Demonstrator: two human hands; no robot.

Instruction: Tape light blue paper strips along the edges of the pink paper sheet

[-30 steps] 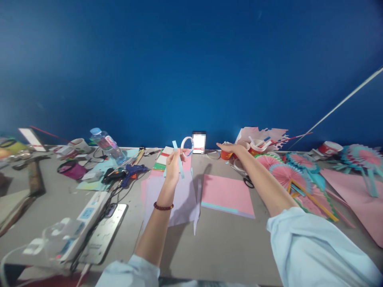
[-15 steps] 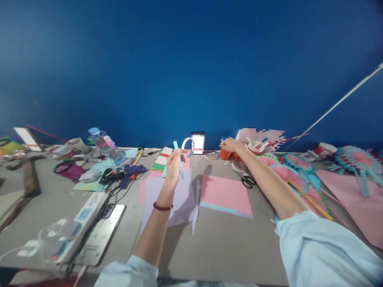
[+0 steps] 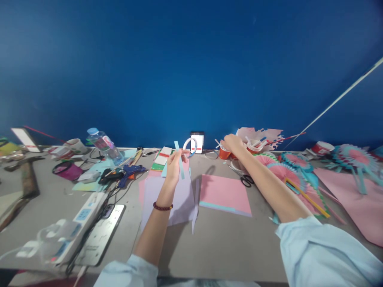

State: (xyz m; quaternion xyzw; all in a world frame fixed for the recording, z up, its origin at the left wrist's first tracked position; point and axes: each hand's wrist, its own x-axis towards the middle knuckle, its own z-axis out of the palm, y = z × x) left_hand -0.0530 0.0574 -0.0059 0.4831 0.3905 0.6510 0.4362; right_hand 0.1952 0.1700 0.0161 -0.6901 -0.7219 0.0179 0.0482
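Note:
My left hand [image 3: 173,164] pinches a light blue paper strip [image 3: 180,165] upright above a lavender sheet [image 3: 169,197]. A white ring-shaped roll [image 3: 187,142] shows just beyond its fingertips; whether the fingers touch it is unclear. My right hand [image 3: 233,143] is at an orange cup [image 3: 224,154] near the wall, its fingers closed; anything between them is too small to make out. A pink sheet [image 3: 226,193] with a light blue edge lies between my arms. Black-handled scissors [image 3: 247,181] lie beside my right forearm.
A power strip [image 3: 83,223], a phone [image 3: 101,235] and a blue glue gun [image 3: 131,171] lie at the left, near a bottle [image 3: 106,145]. Folded paper rosettes [image 3: 289,175] and a large pink sheet [image 3: 353,199] are at the right. A lit phone [image 3: 197,142] leans against the wall.
My right hand has shifted slightly at the orange cup, and a pale strip end now shows more clearly beside it. My left hand still holds the light blue strip.

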